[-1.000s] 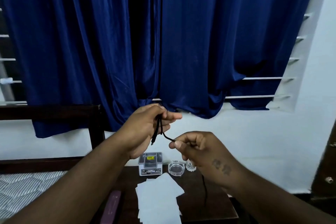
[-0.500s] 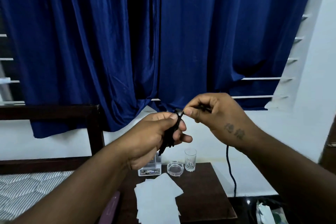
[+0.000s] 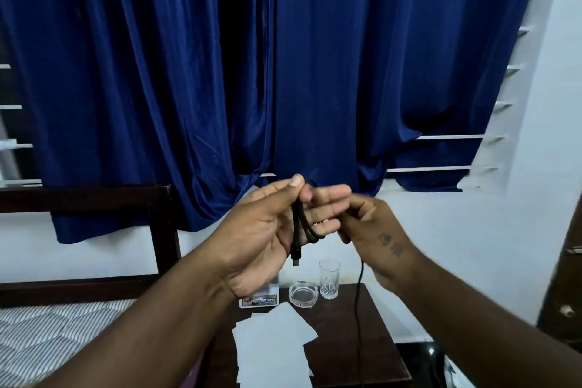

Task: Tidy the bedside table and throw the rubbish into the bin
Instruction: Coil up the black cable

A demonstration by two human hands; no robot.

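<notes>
Both hands are raised above the dark wooden bedside table (image 3: 374, 353). My left hand (image 3: 267, 236) holds loops of a black cable (image 3: 297, 230) between thumb and fingers, the plug end hanging below the palm. My right hand (image 3: 374, 227) is just behind and to the right of the left fingers and pinches the same cable; its free length drops past the table's right side. On the table lie several white paper sheets (image 3: 274, 343), a clear glass ashtray (image 3: 303, 294), a small drinking glass (image 3: 329, 282) and a small box (image 3: 259, 299) partly hidden by my left wrist.
A bed with a striped mattress (image 3: 47, 331) and dark headboard (image 3: 85, 198) stands to the left. Blue curtains (image 3: 283, 72) hang behind the table. A dark bin with a bag (image 3: 441, 365) sits on the floor at the lower right. A wooden door edge (image 3: 567, 277) is on the far right.
My right hand has dropped from above the left hand to behind its fingers, carrying the cable round. My left hand has turned palm-up with fingers stretched out, more loops showing.
</notes>
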